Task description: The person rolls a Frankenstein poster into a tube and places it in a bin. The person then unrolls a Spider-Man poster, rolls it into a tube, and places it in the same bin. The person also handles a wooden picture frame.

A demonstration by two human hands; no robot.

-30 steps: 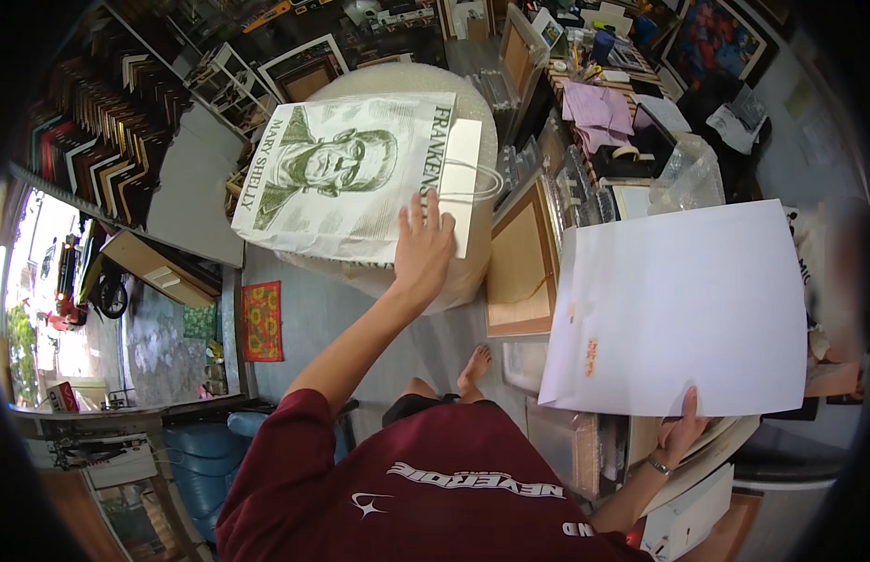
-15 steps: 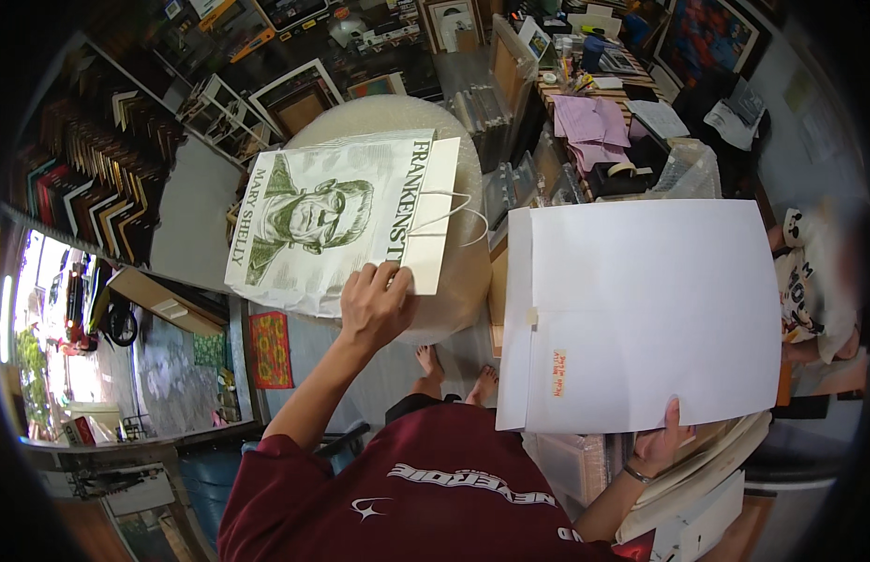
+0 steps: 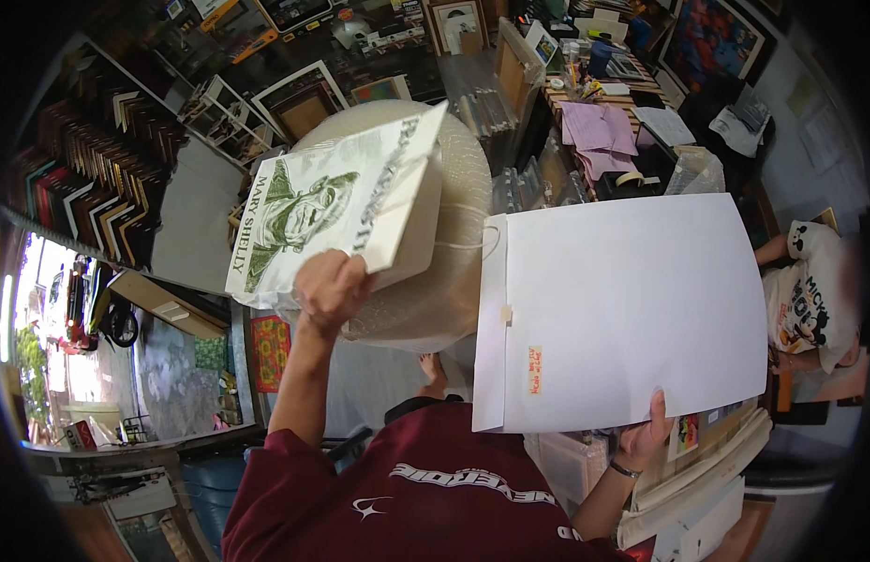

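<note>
The big white paper bag [image 3: 299, 211] with a green picture on it lies on top of what looks like a fat roll of bubble wrap [image 3: 463, 192]. Its long way seems to go from left to right, with its bottom at the left and its mouth at the right. The top side of the mouth is lifted, so there is a gap that faces right. A thin cord handle [image 3: 492, 245] loops out from the mouth to the near end of a big white envelope [image 3: 632, 300]; I cannot tell if they touch. The envelope is flat, and a bit longer from side to side. Its narrow end strip points left, right at the bag's mouth, and the two are close to each other. The left hand [image 3: 332, 286] is the one by the bag: its fingers are curled tight on the near corner of the mouth. The right hand [image 3: 646, 436] is well apart from the bag. It pinches the envelope's near edge, thumb on top, and its fingers are hidden below. Past the envelope's far right end is another person in a white shirt [image 3: 805, 290], with one hand [image 3: 780, 363] near that end; I cannot tell if it touches.
</note>
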